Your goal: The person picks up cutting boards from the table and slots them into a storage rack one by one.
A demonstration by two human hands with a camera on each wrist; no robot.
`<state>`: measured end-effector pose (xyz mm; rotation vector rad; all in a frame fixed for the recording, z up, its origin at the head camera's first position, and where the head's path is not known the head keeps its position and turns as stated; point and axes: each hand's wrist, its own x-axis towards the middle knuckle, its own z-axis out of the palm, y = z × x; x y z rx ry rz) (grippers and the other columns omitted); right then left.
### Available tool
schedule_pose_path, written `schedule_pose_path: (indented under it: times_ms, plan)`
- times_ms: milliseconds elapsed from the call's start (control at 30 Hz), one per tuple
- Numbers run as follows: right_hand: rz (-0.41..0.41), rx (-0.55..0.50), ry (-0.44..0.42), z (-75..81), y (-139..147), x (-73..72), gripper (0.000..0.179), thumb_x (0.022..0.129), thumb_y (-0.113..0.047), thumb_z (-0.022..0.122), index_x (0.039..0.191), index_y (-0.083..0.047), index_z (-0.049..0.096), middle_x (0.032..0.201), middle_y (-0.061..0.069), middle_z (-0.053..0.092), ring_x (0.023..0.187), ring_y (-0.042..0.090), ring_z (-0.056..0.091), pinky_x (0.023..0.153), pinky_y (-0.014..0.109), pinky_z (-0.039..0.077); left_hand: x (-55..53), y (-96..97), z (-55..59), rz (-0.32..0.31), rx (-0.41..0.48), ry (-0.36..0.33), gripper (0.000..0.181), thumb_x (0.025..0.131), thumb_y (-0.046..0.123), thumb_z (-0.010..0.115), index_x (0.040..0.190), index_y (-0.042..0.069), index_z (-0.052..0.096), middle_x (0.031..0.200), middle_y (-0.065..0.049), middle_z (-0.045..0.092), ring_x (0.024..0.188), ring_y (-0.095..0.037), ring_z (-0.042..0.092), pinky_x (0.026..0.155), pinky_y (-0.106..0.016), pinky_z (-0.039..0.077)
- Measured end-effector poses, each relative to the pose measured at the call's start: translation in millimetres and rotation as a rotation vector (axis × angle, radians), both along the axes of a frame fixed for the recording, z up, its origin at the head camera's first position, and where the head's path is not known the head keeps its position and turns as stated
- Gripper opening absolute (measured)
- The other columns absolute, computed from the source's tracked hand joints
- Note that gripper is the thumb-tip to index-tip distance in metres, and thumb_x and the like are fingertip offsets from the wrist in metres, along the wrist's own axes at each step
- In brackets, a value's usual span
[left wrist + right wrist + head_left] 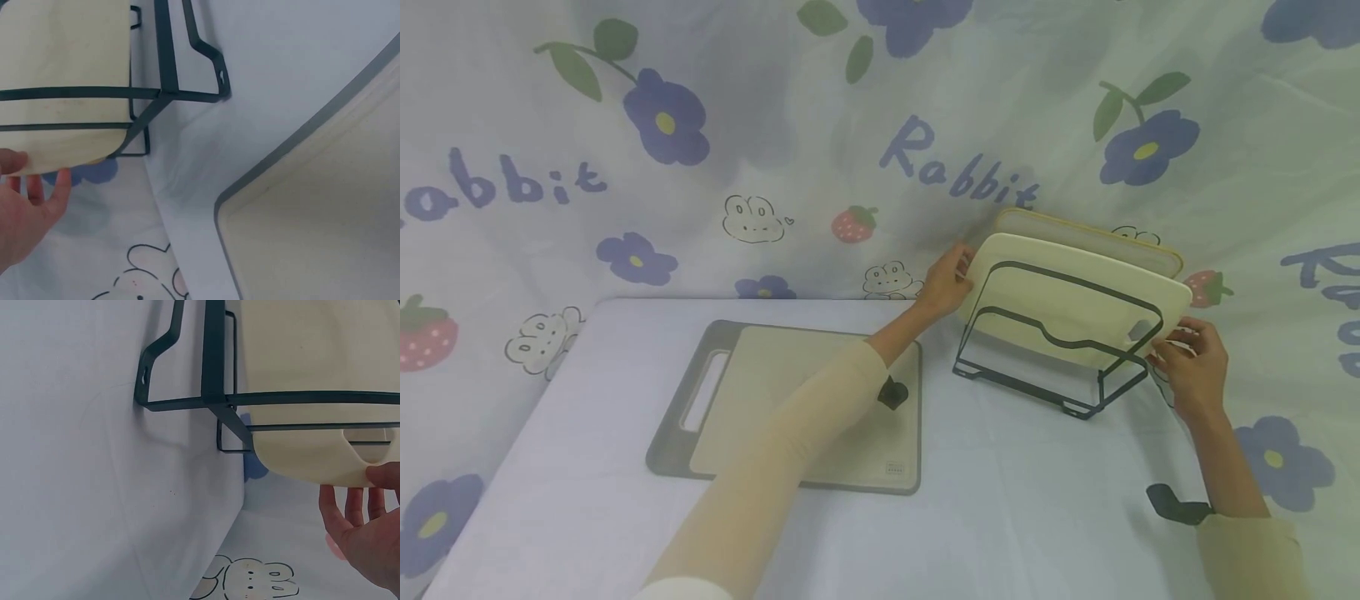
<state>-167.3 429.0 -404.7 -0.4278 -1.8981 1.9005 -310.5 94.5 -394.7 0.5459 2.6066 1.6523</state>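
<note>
A cream cutting board stands tilted in a dark metal rack at the right of the table. My left hand holds its left end, the thumb on the near face and the fingers behind, as the left wrist view shows. At the opposite end, my right hand pinches the edge beside the board's handle hole. Behind the cream board, a second board with a yellow rim rises above it; its lower part is hidden.
A large cutting board with a grey border and a handle slot lies flat on the white-covered table, left of the rack. My left forearm passes over it. A patterned cloth with flowers and rabbits hangs behind the table.
</note>
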Motion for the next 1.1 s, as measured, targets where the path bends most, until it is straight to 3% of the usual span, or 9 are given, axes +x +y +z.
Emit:
schedule_pose_path:
  times_ms: [167,767,900,1100]
  plan:
    - [-0.006,0.054,-0.049,0.5,1,0.1,0.041,0.092,0.011,0.059,0.114,-0.023,0.055,0.104,0.0,0.05,0.086,0.009,0.055,0.067,0.016,0.055,0.1,0.1,1.1,0.002,0.006,0.003,0.036,0.089,-0.01,0.059,0.12,0.008,0.056,0.106,-0.009,0.059,0.094,-0.021,0.061,0.08,-0.026,0.051]
    - [-0.032,0.057,-0.051,0.9,-2,1.0,0.038,0.092,0.01,0.059,0.111,-0.022,0.055,0.103,0.0,0.05,0.086,0.007,0.056,0.068,0.014,0.054,0.0,-8.5,0.8,-0.022,0.064,-0.034,0.033,0.092,-0.001,0.062,0.124,0.01,0.059,0.109,-0.008,0.063,0.096,-0.021,0.064,0.079,-0.026,0.054]
    - [-0.039,0.034,-0.04,1.6,-3,1.1,0.037,0.091,0.011,0.06,0.111,-0.021,0.055,0.103,0.0,0.05,0.086,0.008,0.056,0.067,0.014,0.054,0.7,-13.9,3.2,-0.05,0.065,-0.04,0.035,0.094,0.002,0.061,0.127,0.01,0.057,0.113,-0.009,0.064,0.101,-0.022,0.063,0.081,-0.026,0.054]
    - [-0.09,0.047,-0.047,2.3,-1,1.9,0.038,0.09,0.01,0.061,0.111,-0.021,0.056,0.101,-0.001,0.053,0.085,0.006,0.057,0.065,0.011,0.053,1.1,-24.2,5.6,-0.106,0.041,0.006,0.037,0.095,0.004,0.061,0.131,0.008,0.055,0.119,-0.011,0.063,0.109,-0.023,0.061,0.092,-0.027,0.05]
